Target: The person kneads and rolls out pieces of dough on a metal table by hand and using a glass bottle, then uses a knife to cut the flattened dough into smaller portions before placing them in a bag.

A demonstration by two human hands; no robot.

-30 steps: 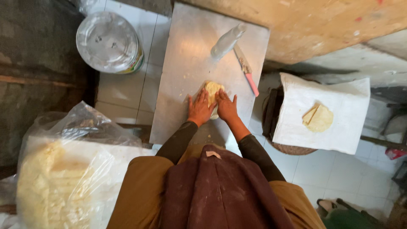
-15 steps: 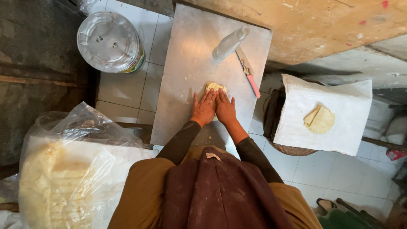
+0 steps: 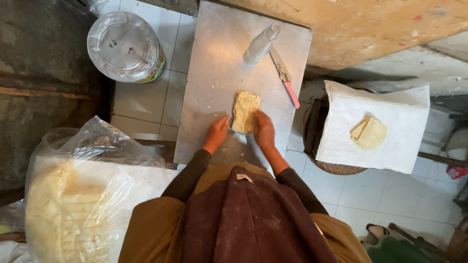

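Note:
A flat, pale yellow slab of dough (image 3: 244, 111) lies on the metal work board (image 3: 214, 68). My left hand (image 3: 217, 133) rests on the board just left of the slab's near end, fingers apart, not holding it. My right hand (image 3: 263, 128) lies against the slab's near right edge, fingers flat. Beyond the dough stand a clear bottle (image 3: 260, 45) and a knife with a pink handle (image 3: 285, 78).
A round lidded container (image 3: 125, 46) stands on the tiled floor at the left. A plastic bag of pale dough (image 3: 73, 195) fills the near left. At the right, white paper (image 3: 390, 136) over a basket carries folded flat pieces (image 3: 369, 132).
The dough has gone from a small lump under both hands to a longer flat slab. My hands have drawn apart to either side of its near end.

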